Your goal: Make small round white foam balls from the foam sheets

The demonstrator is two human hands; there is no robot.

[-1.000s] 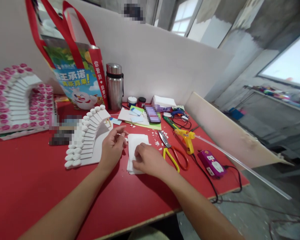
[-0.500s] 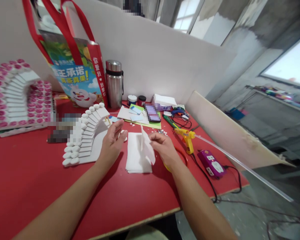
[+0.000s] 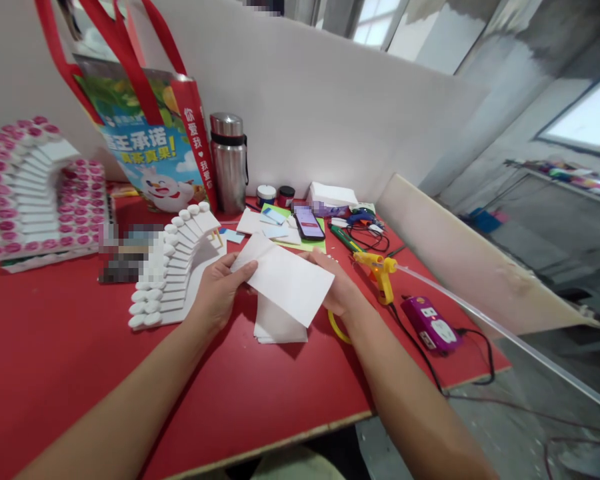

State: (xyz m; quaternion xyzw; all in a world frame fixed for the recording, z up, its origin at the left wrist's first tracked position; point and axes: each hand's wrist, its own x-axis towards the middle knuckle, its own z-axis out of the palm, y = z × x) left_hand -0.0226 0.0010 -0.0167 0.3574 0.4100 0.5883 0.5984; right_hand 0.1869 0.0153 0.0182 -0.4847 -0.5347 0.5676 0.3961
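While the left hand [image 3: 220, 287] pinches the card's [image 3: 286, 283] left end and the right hand [image 3: 341, 292] meets the other, its grip hidden, the card spans evenly between them above the stack [image 3: 280, 328], long axis slanting far-left to near-right, short of the phone [image 3: 309, 223].

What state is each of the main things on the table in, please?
White sheet: held up by left hand and right hand
Paper stack: lying below it
Glue gun: glue stick inserted
Phone: screen lit
Flask: upright, capped
Jars: closed
Bag: upright
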